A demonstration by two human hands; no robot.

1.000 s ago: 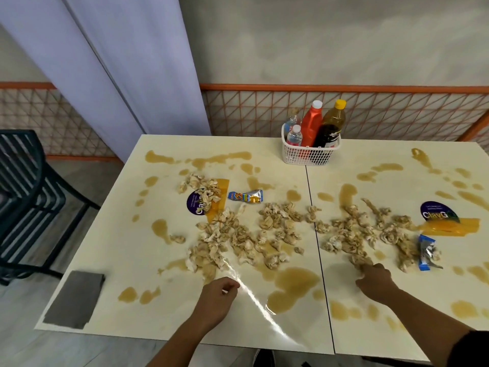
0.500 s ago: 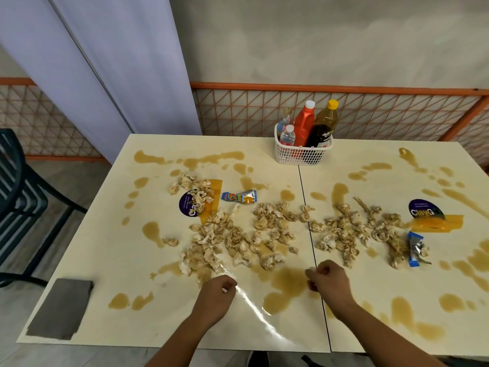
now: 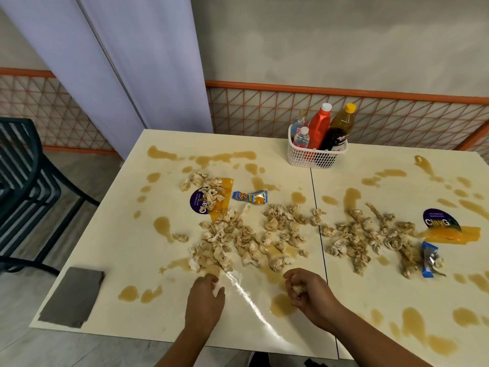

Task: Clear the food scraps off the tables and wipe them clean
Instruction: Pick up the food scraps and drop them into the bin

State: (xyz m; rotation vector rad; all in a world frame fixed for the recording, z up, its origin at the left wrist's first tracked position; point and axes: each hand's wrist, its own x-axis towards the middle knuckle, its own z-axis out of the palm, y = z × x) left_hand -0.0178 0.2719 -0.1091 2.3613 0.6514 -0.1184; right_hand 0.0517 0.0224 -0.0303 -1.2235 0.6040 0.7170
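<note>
Two cream tables (image 3: 111, 263) stand side by side, smeared with brown sauce puddles (image 3: 283, 304). Several crumpled beige food scraps (image 3: 238, 234) lie strewn across the middle of both tops, with more scraps (image 3: 370, 234) on the right table. My left hand (image 3: 205, 300) rests on the left table near the front edge and pinches a pale scrap at its fingertips. My right hand (image 3: 308, 290) is curled round a clump of scraps just left of the seam between the tables. A folded grey cloth (image 3: 71, 298) lies at the left table's front left corner.
A white basket (image 3: 315, 154) with sauce bottles and a water bottle stands at the back, over the seam. Snack wrappers lie among the scraps: an orange-blue wrapper (image 3: 250, 196) and a blue wrapper (image 3: 430, 260). Purple stickers (image 3: 438, 221) mark both tops. A dark chair (image 3: 23, 186) stands left.
My right hand has drawn back left from the right table's scraps to the seam, now holding a clump. My left hand has stayed near the front edge, and the view has shifted slightly.
</note>
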